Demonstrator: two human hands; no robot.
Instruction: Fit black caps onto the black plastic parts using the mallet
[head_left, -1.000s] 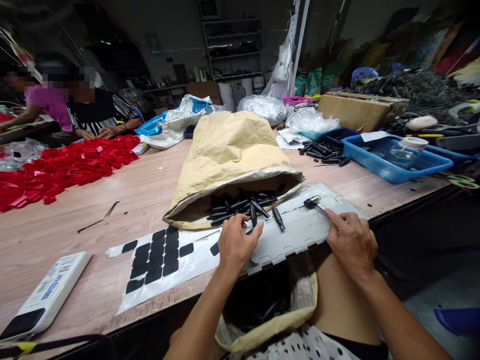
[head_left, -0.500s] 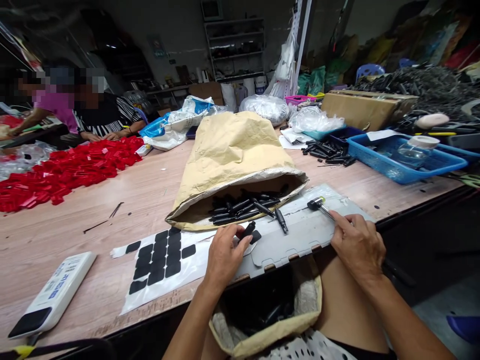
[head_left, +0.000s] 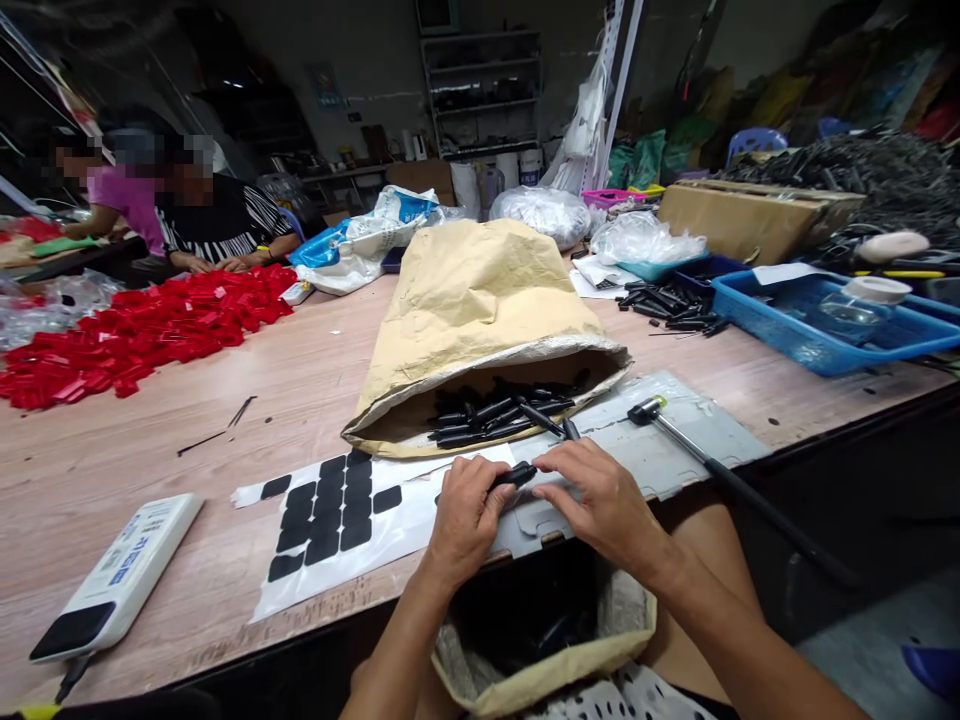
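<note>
My left hand [head_left: 469, 508] is closed around a short black plastic tube [head_left: 516, 475], held just above the grey board [head_left: 679, 455]. At the tube's right end, my right hand [head_left: 604, 500] has its thumb and forefinger apart; whether a fingertip touches the tube cannot be made out. A hammer [head_left: 694, 450] lies on the board to the right, its dark handle reaching past the table edge. Behind my hands, a tan paper sack [head_left: 480, 290] lies with its mouth towards me, full of similar black tubes [head_left: 487, 412]. To the left is a white sheet of black square stickers [head_left: 328, 510].
A second open sack [head_left: 559, 675] with dark pieces sits at my lap. On the left are a white power bank-like box [head_left: 124, 575] and a red plastic heap [head_left: 150, 330]. A blue basket [head_left: 832, 345] stands at right. Two people sit at far left.
My right hand has let go of the hammer, which now lies on the board, and has moved left to the tube. My left hand still holds the tube, now turned more level.
</note>
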